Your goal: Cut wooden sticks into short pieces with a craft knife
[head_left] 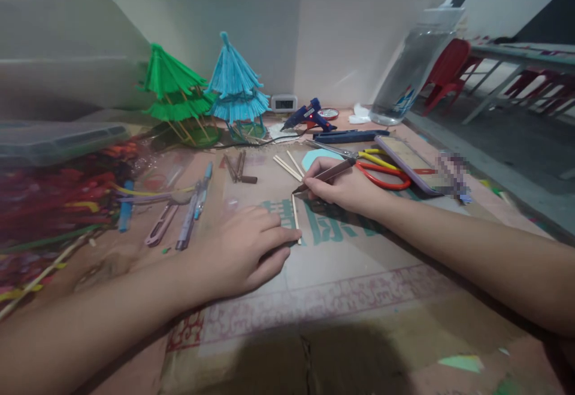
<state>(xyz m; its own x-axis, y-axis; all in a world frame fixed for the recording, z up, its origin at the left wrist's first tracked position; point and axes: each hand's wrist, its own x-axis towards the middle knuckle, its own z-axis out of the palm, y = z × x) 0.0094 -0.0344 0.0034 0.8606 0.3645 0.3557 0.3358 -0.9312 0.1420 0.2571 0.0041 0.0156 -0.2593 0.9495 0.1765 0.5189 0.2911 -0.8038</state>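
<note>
My right hand is closed around a brown marker. The marker's tip is at the far end of a thin pale wooden stick lying on the printed sheet. My left hand holds the stick's near end down with its index finger, the other fingers bent. Beyond the hands lie several pale sticks, a few brown sticks and a brown marker cap. A light-blue paper piece is partly hidden behind my right hand.
Green and blue tiered paper-roofed models stand at the back, near a glue gun. Red-and-yellow scissors and a phone lie right. Pens and a cutter lie left; a large bottle stands back right.
</note>
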